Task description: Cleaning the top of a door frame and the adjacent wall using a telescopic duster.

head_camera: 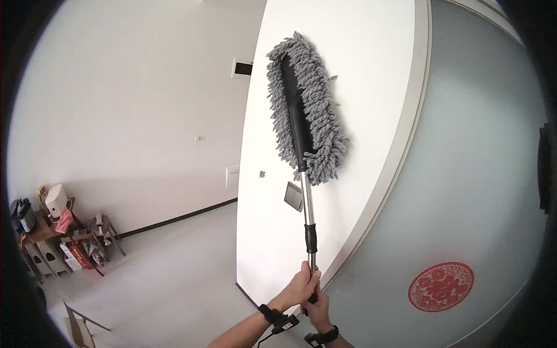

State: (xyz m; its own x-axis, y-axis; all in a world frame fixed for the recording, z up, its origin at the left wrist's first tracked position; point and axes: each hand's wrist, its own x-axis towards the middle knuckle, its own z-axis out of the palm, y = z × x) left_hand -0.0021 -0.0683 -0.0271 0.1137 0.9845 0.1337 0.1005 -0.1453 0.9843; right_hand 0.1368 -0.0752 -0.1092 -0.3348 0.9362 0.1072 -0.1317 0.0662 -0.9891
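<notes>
A grey chenille duster head (320, 104) with a black plastic spine rests against or close to the white wall (374, 78); contact is hard to tell. From it a telescopic metal handle (307, 198) with a black collar runs down to my hands. My left hand (300, 285) grips the lower metal tube. Just below it, my right hand (319, 306) is closed around the black end grip, partly hidden behind the left. Beside the tube, a grey wall switch (293, 197) sits on the wall.
To the right stands a frosted glass panel (465, 174) in a pale frame (394, 167), bearing a red round paper-cut (441, 287). Far left, a wooden table (41, 235) holds household items near a stool (104, 226). A chair (80, 328) is at lower left.
</notes>
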